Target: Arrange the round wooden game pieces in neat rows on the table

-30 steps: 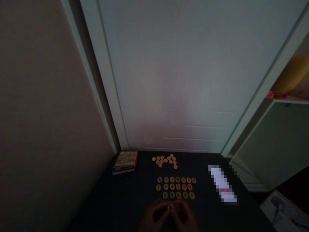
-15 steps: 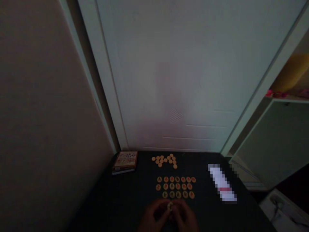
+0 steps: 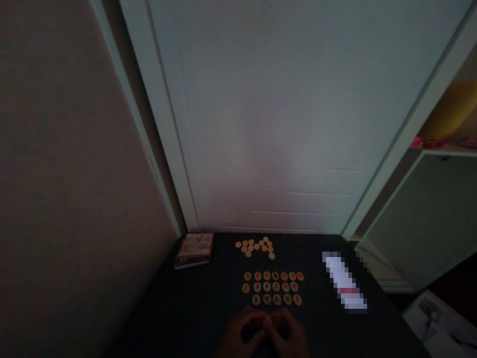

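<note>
Both of my hands rest at the near edge of the dark table [image 3: 179, 308], fingertips meeting. My left hand [image 3: 242, 335] and my right hand [image 3: 290, 334] are curled together, and whatever sits between the fingertips is hidden in the dim light. Just beyond them lie three rows of round wooden game pieces [image 3: 275, 288] with red and dark marks facing up. Further back is a loose heap of blank-side pieces [image 3: 255, 247].
A small printed box [image 3: 194, 248] sits at the table's far left corner. A blurred white strip [image 3: 345, 282] lies on the right. A white door [image 3: 283, 114] stands behind the table, a wall at left, shelves [image 3: 443, 149] at right.
A pale piece showed between my fingertips earlier; now it is hidden as my fingers closed over it. My hands have slid slightly toward me.
</note>
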Demonstrator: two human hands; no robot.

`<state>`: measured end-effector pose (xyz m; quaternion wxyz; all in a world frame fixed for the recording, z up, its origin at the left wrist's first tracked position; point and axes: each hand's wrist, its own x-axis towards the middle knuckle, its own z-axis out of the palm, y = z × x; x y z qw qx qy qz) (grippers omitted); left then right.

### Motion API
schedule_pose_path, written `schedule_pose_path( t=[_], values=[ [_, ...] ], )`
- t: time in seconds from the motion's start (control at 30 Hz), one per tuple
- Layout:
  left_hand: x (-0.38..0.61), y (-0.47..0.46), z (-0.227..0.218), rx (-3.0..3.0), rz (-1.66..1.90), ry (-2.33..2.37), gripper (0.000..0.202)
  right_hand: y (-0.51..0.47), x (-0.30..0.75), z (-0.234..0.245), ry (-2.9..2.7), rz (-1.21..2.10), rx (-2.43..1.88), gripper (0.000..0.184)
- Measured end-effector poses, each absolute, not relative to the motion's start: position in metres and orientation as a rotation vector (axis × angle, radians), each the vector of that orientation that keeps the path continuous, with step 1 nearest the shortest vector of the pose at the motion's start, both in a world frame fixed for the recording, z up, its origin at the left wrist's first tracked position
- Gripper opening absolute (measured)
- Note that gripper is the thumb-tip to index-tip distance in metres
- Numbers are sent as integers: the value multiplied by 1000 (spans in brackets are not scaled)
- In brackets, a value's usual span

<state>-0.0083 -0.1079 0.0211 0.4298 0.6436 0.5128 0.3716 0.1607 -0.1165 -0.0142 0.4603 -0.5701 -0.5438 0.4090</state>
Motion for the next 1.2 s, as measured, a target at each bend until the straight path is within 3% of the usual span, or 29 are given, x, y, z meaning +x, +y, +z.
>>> schedule_pose_path(
  t=[0.5,0.7,1.2],
  values=[
    [-7,-110,30,1633,1011,1247,31,-119,161,6,-1354,1067,-1265,43],
    [-7,-108,24,1664,1007,1207,23,-118,162,5,-1414,1089,-1191,41],
    [-10,-99,11,1469,1012,1209,23,-120,157,-6,-1559,929,-1242,32]
  ],
)
